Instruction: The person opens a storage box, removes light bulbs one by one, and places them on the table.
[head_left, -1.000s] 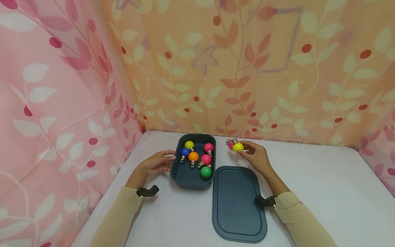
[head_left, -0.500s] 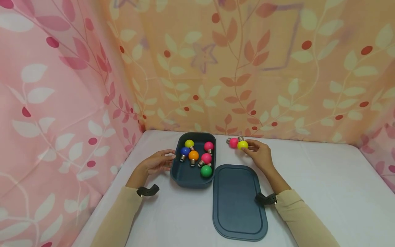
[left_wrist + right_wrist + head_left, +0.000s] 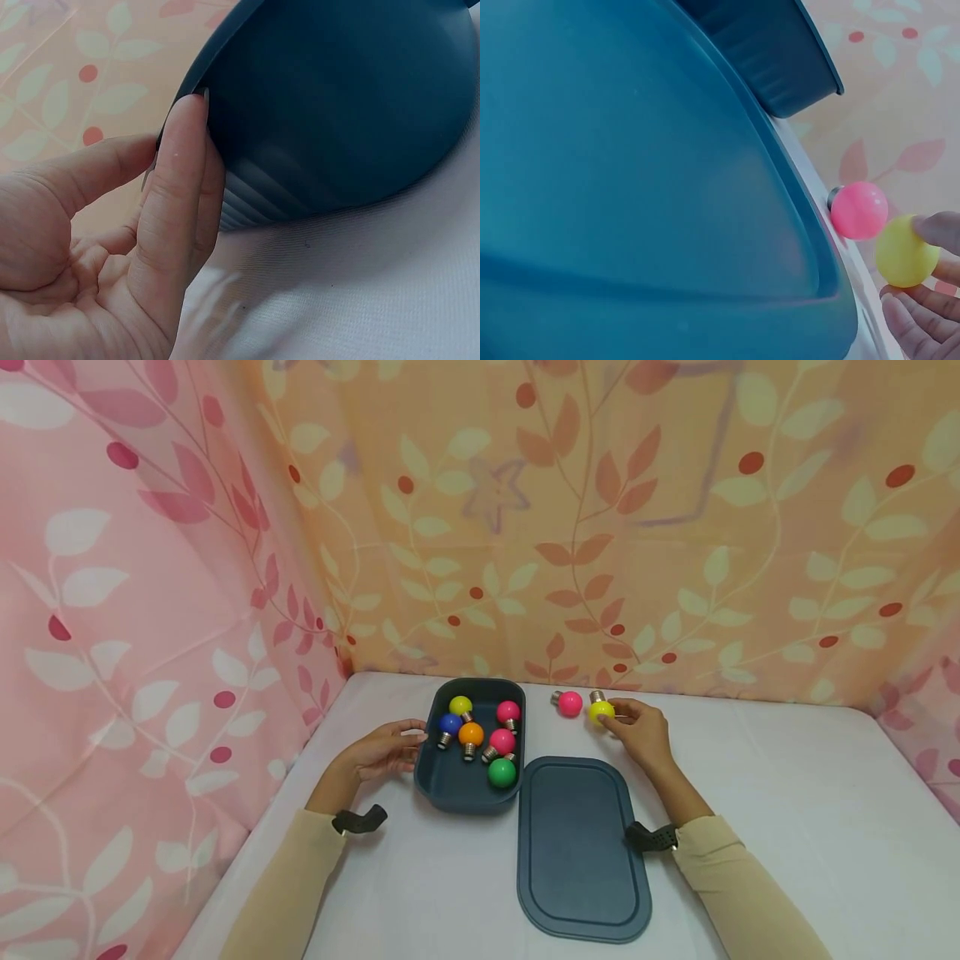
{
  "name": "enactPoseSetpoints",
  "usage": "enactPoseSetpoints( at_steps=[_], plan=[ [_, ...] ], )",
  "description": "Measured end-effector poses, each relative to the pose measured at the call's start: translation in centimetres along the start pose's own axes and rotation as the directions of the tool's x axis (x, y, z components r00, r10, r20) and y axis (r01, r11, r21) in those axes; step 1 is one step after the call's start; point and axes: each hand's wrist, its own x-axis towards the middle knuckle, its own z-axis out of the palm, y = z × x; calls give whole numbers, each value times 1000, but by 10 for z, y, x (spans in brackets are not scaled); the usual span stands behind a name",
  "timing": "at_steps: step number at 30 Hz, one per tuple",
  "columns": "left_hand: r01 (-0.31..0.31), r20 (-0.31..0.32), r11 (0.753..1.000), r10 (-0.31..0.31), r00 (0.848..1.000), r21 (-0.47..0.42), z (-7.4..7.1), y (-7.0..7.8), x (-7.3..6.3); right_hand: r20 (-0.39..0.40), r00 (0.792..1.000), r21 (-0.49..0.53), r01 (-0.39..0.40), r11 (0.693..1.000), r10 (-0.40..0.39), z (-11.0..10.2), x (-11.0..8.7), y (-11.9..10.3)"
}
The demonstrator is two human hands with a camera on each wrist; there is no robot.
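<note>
My left hand [image 3: 381,752] rests its fairly straight fingertips at the left rim of a dark blue-grey box [image 3: 457,793]. In the left wrist view, thumb and fingers meet the outside of its wall. Inside lie several small round light bulbs with metal screw bases: a yellow one [image 3: 460,704], a blue one [image 3: 450,724], an orange one [image 3: 471,735], two pink and a green one [image 3: 502,772]. My right hand [image 3: 641,731] pinches another yellow light bulb [image 3: 601,712], base pointing away, between thumb and fingers. Left of it, a pink light bulb [image 3: 571,704] lies on the table.
A matching flat lid [image 3: 585,852] lies on the white tablecloth [image 3: 787,793] to the right of the box, close against it. My right forearm passes over the lid's right edge. Patterned curtains [image 3: 480,568] hang behind the table's far edge and at its sides.
The right hand has moved right with the yellow bulb, away from the pink one, which now lies apart from it. The left hand has stayed at the box.
</note>
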Motion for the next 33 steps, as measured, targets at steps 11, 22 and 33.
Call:
enactPoseSetpoints(
  at_steps=[11, 22, 33],
  plan=[
    [5, -11, 1000, -5, 1000, 10, 0, 0, -1, 30, 998, 0, -56, 998, 56, 1, 6, 7],
    [-4, 7, 1000, 4, 1000, 6, 2, 2, 1, 11, 993, 24, -114, 993, 114, -1, 11, 8],
    [7, 0, 1000, -7, 1000, 1, 3, 3, -1, 31, 990, 44, -135, 990, 134, 0, 15, 13]
  ],
)
